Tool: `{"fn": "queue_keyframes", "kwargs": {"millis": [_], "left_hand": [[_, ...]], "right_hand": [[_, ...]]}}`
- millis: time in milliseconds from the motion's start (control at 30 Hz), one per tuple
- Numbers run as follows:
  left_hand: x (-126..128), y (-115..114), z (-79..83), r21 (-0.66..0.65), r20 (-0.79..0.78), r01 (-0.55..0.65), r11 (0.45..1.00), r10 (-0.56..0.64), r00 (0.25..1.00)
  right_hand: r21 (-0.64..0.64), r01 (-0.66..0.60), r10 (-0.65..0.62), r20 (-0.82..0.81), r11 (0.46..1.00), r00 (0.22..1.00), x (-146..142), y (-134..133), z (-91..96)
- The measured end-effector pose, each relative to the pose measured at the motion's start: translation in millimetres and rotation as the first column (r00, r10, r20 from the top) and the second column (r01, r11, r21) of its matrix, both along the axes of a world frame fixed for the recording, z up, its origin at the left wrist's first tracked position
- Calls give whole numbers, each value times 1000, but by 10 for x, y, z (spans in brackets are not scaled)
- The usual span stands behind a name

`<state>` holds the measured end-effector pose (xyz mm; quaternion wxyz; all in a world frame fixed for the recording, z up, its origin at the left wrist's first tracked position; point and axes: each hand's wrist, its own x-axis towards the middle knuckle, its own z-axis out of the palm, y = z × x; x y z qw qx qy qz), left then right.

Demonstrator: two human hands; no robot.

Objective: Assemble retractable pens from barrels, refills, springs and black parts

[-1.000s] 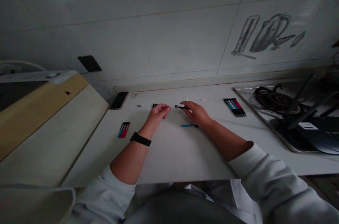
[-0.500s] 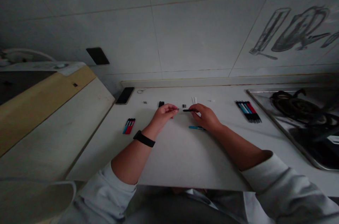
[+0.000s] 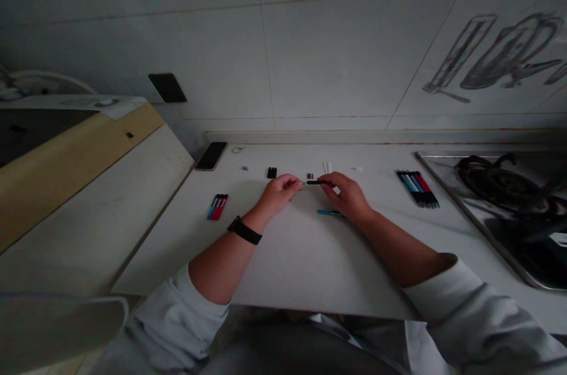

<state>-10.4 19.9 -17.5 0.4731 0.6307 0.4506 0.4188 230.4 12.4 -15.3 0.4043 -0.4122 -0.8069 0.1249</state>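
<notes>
My right hand point(image 3: 348, 195) pinches a short black pen barrel point(image 3: 314, 182) that points left over the white counter. Facing its end, the fingertips of my left hand point(image 3: 280, 193) are closed on a tiny silvery piece point(image 3: 303, 183), too small to name for sure. The two pieces are end to end; whether they touch I cannot tell. Below my right hand lies a blue pen barrel point(image 3: 328, 212), its right end partly hidden. Just beyond my hands sit small dark grey pieces point(image 3: 310, 176), thin white tubes point(image 3: 326, 167) and several black parts point(image 3: 271, 172).
Blue and red barrels point(image 3: 217, 206) lie to the left, assembled-looking pens point(image 3: 417, 189) to the right beside a gas stove point(image 3: 487, 186). At the back are a phone point(image 3: 211, 156), a ring point(image 3: 238, 150), small metal bits point(image 3: 245, 168) and clear bits point(image 3: 357, 169). A wall rises behind.
My left hand has moved slightly right, bringing the tiny silvery piece up to the end of the black barrel. My right hand keeps its hold. The view has shifted a little.
</notes>
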Motion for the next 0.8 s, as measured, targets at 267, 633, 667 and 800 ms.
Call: {"fn": "queue_keyframes", "kwargs": {"millis": [267, 633, 667, 800], "left_hand": [[9, -14, -16, 37, -56, 8, 999, -5, 998], [21, 4, -64, -6, -82, 3, 1000, -4, 997], [26, 3, -63, -17, -74, 3, 1000, -4, 997], [49, -4, -64, -65, -37, 15, 998, -17, 999]], "right_hand": [[5, -44, 44, 11, 999, 999, -5, -10, -2], [18, -59, 59, 14, 998, 998, -4, -18, 6], [22, -59, 58, 14, 998, 998, -4, -18, 5], [56, -60, 59, 10, 997, 998, -7, -22, 9]]}}
